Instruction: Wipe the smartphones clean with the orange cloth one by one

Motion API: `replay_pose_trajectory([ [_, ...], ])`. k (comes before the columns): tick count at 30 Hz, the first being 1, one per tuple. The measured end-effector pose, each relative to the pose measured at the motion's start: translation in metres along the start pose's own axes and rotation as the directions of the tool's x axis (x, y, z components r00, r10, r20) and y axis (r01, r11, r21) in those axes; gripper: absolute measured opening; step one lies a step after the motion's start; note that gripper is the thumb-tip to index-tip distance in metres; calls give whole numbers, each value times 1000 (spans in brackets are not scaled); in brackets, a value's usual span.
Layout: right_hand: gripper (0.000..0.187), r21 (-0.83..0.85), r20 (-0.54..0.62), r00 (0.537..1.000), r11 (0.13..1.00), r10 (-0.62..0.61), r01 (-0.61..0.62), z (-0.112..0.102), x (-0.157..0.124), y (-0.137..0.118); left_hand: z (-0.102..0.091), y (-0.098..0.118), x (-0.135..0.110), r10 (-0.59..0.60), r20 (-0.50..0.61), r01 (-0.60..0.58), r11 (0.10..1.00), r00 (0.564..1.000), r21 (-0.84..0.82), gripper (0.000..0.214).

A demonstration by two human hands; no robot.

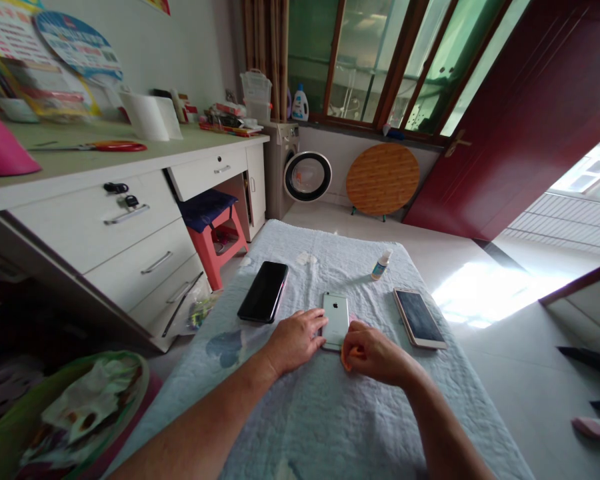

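Observation:
A silver smartphone [335, 323] lies back up on the quilted cloth, its apple logo showing. My left hand [298, 339] rests along the phone's left edge, fingers stretched out and thumb near the lower corner. At the phone's lower right edge, my right hand [374, 352] is closed around an orange cloth [347, 360], most of it hidden in the fist. To the left lies a black smartphone [264, 292], screen up and dark. A gold-framed smartphone [419, 319] lies to the right, also dark. Behind it stands a small spray bottle [381, 265].
A pale blue quilted cover [310, 427] spreads under everything. Left are a white desk [130, 227] with drawers, a pink stool [220, 240] and a full waste bin [143, 380]. A washing machine [279, 180] with its door open and a round wooden tabletop [383, 179] stand behind.

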State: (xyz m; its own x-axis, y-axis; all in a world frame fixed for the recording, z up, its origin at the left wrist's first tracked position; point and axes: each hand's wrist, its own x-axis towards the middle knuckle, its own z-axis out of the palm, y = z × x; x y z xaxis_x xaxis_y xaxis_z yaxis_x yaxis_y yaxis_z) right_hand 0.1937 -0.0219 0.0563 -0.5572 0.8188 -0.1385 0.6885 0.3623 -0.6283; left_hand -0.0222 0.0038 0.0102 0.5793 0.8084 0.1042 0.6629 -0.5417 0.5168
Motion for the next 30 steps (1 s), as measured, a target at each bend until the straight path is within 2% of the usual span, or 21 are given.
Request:
replay_pose_trajectory([
  [2,12,-41,-45,999,999,-1,-1,4,1,3,-1,0,0,-4,1,4,1000,1000,-8,38],
  [6,23,-138,-134,990,989,33,-51,11,0,9,-2,1,-1,-12,4,12,1000,1000,-13,38],
  [9,13,-203,-117,986,969,115,-138,14,0,9,-1,1,0,-10,3,10,1000,1000,-11,37],
  [12,5,-241,-121,986,960,115,-142,16,3,5,-1,0,0,-10,6,10,1000,1000,-13,37],
  [17,6,-261,-184,981,960,57,-105,25,9,-3,-2,1,0,-19,16,20,999,1000,-35,37],
  [30,7,-288,-185,976,943,117,-167,37,24,-24,-2,3,0,-9,-2,9,999,1000,-41,39],
])
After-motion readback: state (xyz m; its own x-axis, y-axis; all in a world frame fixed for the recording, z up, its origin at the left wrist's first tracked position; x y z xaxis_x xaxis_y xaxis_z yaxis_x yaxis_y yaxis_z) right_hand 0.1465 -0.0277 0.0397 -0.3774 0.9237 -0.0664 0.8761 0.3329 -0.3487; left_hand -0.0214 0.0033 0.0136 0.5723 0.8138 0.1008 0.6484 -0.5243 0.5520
